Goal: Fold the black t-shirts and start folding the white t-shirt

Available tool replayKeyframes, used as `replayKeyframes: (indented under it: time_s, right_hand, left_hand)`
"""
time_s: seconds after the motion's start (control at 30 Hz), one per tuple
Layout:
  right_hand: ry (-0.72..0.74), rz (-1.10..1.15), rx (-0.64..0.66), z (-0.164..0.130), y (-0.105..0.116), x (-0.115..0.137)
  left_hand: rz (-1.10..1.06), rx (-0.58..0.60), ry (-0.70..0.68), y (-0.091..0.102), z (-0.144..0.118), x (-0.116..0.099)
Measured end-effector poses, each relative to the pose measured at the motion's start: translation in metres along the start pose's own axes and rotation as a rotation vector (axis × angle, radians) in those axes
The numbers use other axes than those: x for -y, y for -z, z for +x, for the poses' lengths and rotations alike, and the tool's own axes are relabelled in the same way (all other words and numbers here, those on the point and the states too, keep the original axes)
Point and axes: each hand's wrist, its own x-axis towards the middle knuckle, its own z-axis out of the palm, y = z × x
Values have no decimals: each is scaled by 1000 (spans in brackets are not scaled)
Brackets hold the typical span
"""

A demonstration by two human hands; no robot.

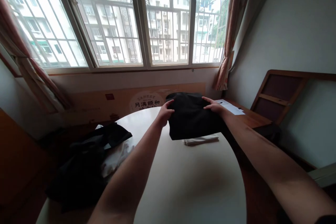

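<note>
A folded black garment (190, 117) is held up over the far part of the white table, its exact kind not clear. My left hand (166, 112) grips its left edge, thumb and fingers closed on the fabric. At the upper right side, my right hand (212, 106) holds the same garment, with some fingers lying along it. Just below and partly behind it lies a folded pale cloth (201, 140) on the table. To the left of my left forearm is a loose heap of black clothes (81, 168), with a crumpled whitish piece (118, 157) beside it.
The round white table (194, 189) fills the middle. White papers (231, 107) lie on a brown wooden surface (252, 117) at the right, near a wooden frame (279, 94). Behind stand a printed cardboard panel (118, 103), curtains (225, 52) and a barred window.
</note>
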Motion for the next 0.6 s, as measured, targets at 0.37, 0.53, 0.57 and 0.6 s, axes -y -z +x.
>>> replayKeyframes:
  time_s: [0.37,0.53,0.57,0.6]
  right_hand:
    - [-150,-380,-142,27,5,-103]
    - [-117,-694,-166,28,15,-97]
    - [-106,-760,-174,24,12,-95]
    - [-82,-821,-191,19,8,-92]
  left_hand:
    - [342,-86,294,-29,-4,105]
    - [546,-59,245,-38,-1,100]
    - [606,-80,214,-41,-4,98]
    - [655,-107,175,-44,-8,96]
